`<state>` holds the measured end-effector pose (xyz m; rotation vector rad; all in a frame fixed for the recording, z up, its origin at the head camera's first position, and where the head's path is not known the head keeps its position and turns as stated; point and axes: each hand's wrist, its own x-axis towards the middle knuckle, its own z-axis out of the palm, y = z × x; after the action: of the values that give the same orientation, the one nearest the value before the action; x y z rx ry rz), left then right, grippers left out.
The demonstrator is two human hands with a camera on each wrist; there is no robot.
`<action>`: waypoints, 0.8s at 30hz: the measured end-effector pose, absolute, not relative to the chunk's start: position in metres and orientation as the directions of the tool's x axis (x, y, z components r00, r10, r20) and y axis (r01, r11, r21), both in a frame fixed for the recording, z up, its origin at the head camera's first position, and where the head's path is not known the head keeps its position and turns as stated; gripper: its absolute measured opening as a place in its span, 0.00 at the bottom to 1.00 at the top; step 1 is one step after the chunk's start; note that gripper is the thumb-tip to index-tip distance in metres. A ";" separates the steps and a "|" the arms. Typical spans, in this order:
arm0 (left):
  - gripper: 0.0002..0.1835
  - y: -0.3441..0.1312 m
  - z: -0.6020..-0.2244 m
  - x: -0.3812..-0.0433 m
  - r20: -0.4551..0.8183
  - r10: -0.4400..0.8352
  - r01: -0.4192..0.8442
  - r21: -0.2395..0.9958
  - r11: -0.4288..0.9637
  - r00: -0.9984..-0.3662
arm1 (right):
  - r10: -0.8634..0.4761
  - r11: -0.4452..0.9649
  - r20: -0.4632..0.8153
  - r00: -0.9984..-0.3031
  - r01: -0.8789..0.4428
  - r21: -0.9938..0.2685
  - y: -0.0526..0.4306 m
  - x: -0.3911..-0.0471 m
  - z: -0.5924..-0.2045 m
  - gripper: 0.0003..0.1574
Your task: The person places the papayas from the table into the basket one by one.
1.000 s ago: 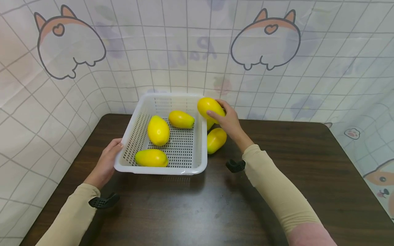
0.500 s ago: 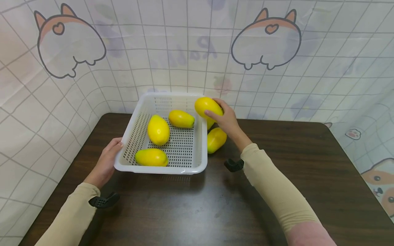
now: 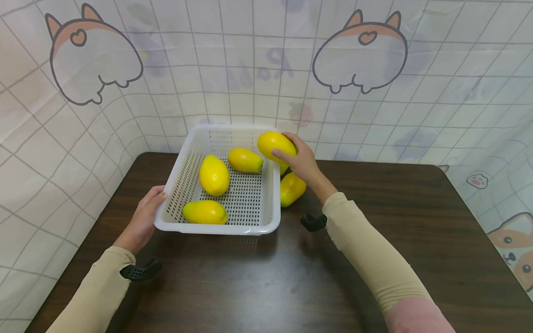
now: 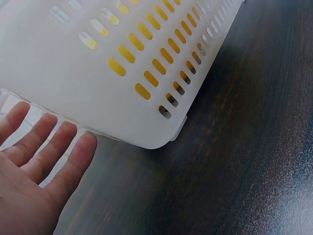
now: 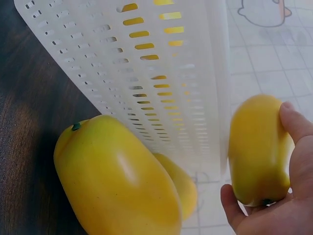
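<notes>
In the head view my right hand (image 3: 306,159) grips a yellow papaya (image 3: 272,144) over the right rim of a white perforated basket (image 3: 272,222). The right wrist view shows thumb and fingers around this papaya (image 5: 259,147), beside the basket wall. Three more lie inside: an upright-looking papaya (image 3: 214,175), a papaya (image 3: 245,160) farther back and a papaya (image 3: 205,212) along the front. My left hand (image 3: 143,217) touches the basket's left side; in the left wrist view its fingers (image 4: 80,152) extend nearly straight, tips at the rim. Its thumb is hidden there.
Outside the basket's right wall, a papaya (image 3: 293,189) lies on the dark wooden table (image 3: 395,222). Another papaya (image 3: 284,168) is mostly hidden behind the held one. A patterned white cloth (image 3: 266,60) hangs behind the table and along both sides.
My right hand has moved a little left with the papaya, bringing it farther over the basket's rim. The left hand and the basket have stayed in place.
</notes>
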<state>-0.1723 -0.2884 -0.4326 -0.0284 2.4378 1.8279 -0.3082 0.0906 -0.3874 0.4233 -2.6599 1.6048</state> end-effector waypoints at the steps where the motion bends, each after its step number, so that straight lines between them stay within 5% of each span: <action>1: 0.24 -0.288 -0.433 -0.172 -0.087 0.043 -0.071 0.957 0.281 -0.995 | -0.231 0.439 0.142 -0.963 -0.233 -0.868 0.090 -0.308 -0.387 0.45; 24: 0.23 -0.289 -0.433 -0.172 -0.073 0.051 -0.055 0.957 0.285 -0.996 | -0.323 0.365 0.144 -0.936 -0.263 -0.893 0.086 -0.305 -0.388 0.38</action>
<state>-0.1716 -0.2890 -0.4327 -0.0039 2.4454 1.8271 -0.3054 0.0859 -0.3880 0.5674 -2.6409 1.7114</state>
